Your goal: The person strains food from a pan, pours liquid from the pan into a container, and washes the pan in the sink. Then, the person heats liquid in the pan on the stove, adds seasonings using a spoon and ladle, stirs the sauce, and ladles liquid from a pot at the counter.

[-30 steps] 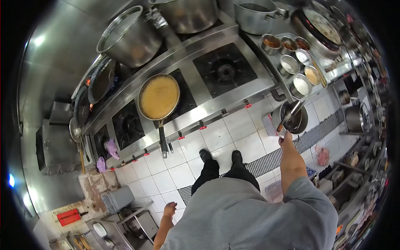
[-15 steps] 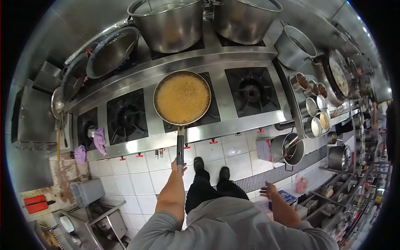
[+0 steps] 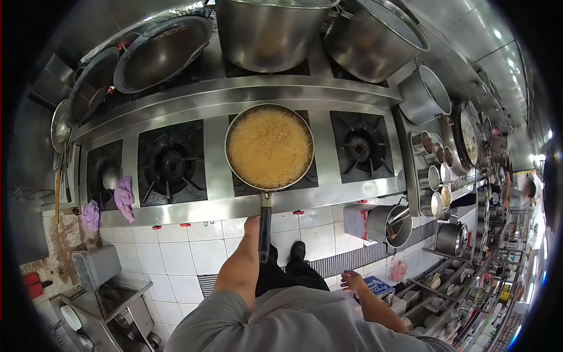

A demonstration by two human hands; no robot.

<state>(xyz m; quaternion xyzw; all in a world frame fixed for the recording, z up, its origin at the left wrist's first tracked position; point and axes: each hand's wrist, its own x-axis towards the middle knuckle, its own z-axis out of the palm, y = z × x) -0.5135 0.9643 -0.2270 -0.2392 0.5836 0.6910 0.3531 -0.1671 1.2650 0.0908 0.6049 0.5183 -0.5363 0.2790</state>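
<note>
A frying pan full of bubbling golden-yellow liquid rests on a stove burner, its dark handle pointing toward my body. My left hand is by the stove's front edge, just left of the handle; its fingers are hidden, so whether it grips anything cannot be made out. Lower right, my right hand hangs with fingers apart and holds nothing. Near it on the floor side is a deep pot with utensils leaning inside.
Large steel pots and woks line the back. Purple cloths lie at the stove's left front. Metal cups of ingredients stand at the right. A grey bin is lower left; crowded shelves fill the lower right.
My right hand has left the utensil in the deep pot and drawn back. My left hand came over to the pan handle, then moved farther toward the stove edge. The view has turned.
</note>
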